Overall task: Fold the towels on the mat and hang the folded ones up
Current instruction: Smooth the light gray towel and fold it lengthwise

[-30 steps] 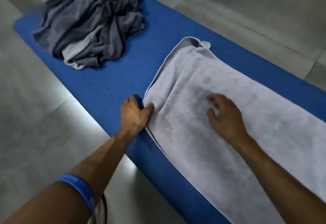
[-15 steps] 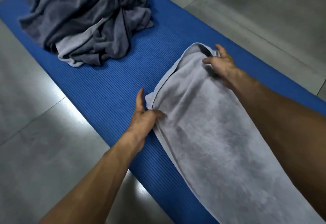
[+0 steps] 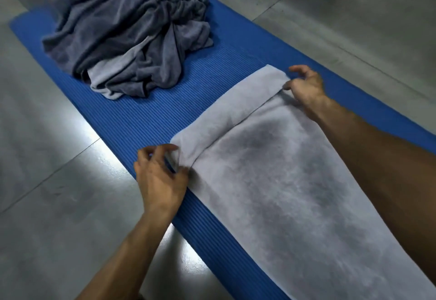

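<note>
A light grey towel (image 3: 271,181) lies spread lengthwise on the blue mat (image 3: 179,101), with a narrow band at its far end lying doubled over the rest. The left hand (image 3: 160,177) pinches the near-side corner of that band, fingers curled on the cloth at the mat's edge. Across the towel from this grip, the right hand (image 3: 304,84) pinches the opposite corner of the band between thumb and fingers. Beyond both grips, farther along the mat, sits a crumpled heap of dark grey towels (image 3: 132,40), apart from the flat one. Grey floor tiles (image 3: 47,205) surround the mat
</note>
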